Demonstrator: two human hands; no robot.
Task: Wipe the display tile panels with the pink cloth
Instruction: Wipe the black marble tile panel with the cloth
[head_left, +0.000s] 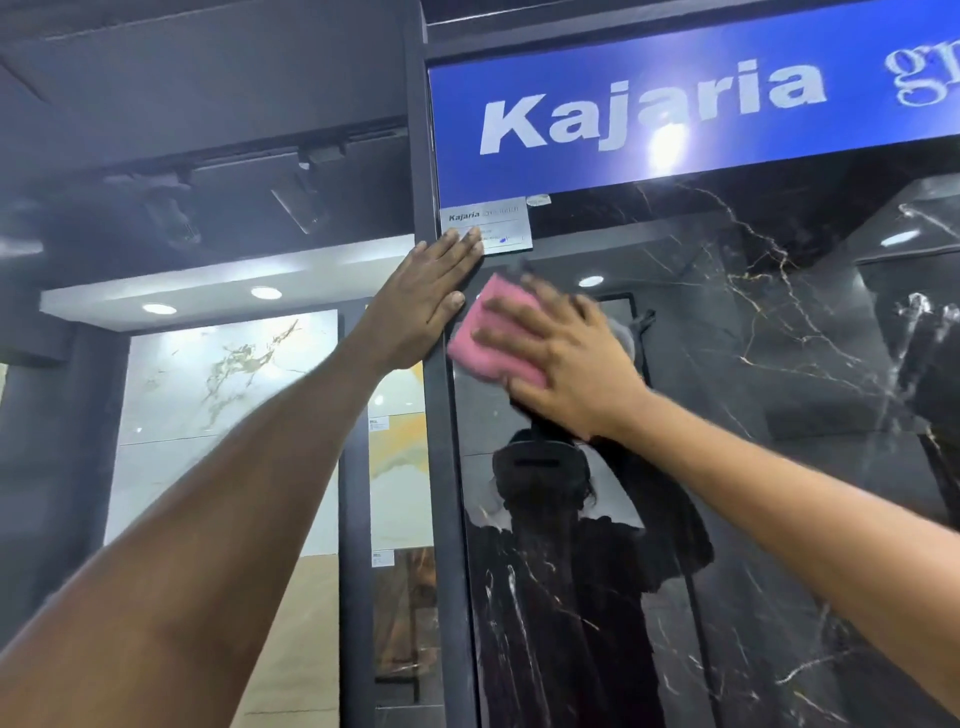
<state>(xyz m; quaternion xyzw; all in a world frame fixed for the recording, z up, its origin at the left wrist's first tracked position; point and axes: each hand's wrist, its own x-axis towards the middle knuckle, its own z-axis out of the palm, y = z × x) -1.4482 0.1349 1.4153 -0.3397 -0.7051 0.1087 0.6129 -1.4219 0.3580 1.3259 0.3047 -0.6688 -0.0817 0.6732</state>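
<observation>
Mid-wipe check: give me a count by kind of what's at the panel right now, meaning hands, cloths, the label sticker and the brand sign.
Hands: 2, left hand flat on the frame edge, right hand pressing the cloth
Pink cloth: 1
Label sticker: 1
Blue Kajaria sign: 1
Black marble panel being wiped: 1
Total: 6

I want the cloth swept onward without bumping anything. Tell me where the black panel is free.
Free: the black panel right of the right hand and below it. Crowded: the top left corner, where the left hand lies on the frame, with the label above the pink cloth.
</observation>
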